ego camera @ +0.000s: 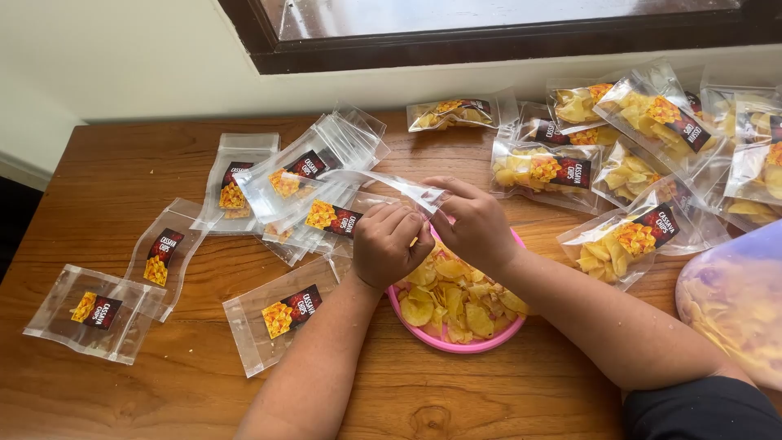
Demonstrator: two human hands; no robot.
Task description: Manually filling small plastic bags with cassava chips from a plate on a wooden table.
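Above pink bowl (489, 343), hands (389, 243) (476, 224) on empty pouch (391, 187).

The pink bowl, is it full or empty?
Full: yellow chips heap up inside the pink bowl, right under both hands.

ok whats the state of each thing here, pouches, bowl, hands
left hand: closed, gripping the held pouch
right hand: pinching the held pouch's mouth
held pouch: empty, clear, over the bowl
pink bowl: holds loose yellow chips
empty pouches: flat, unfilled, on the left
filled pouches: packed with chips, on the right
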